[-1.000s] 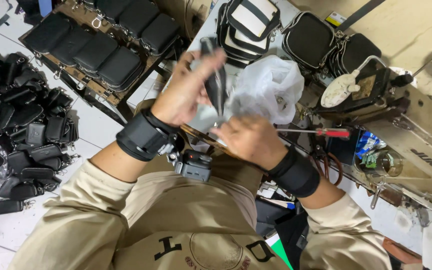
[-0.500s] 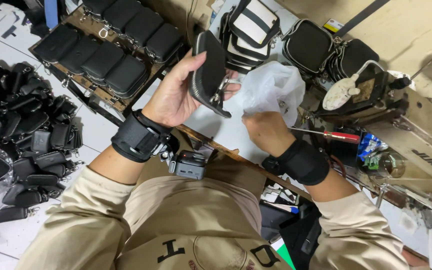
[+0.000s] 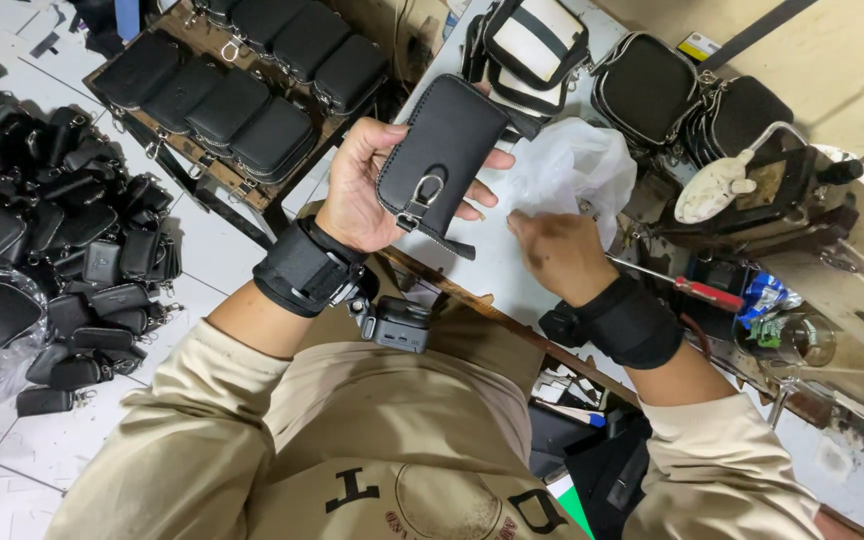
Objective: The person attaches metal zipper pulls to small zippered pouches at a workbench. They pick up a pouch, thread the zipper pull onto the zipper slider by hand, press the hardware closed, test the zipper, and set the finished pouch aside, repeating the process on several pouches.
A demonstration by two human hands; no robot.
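Black leather: a small black stitched leather key pouch with a silver metal clasp ring on its face sits up in the left hand, above the edge of the white worktable.
Left hand fingers: clamped on the pouch, thumb along its near left edge, fingertips showing past its right edge from behind.
Pouch long axis: tilted, running from the clasp-and-strap end low and near the person up to the rounded end high and away to the right.
Right hand: lower down and to the right of the pouch, resting at the crumpled clear plastic bag on the table, fingers loosely curled and touching the bag's near edge; I cannot tell whether they pinch it.
Which hand is nearer the pouch: the left, which holds it; the right is near but apart from it.
Bag from the pouch: just to the right and slightly beyond, its folds close to the left fingertips.
Wrists: each carries a black band.
Around: a wooden tray of finished black zip pouches up left, a heap of black pouches on the tiled floor at left, black and white sling bags at the table's far end.
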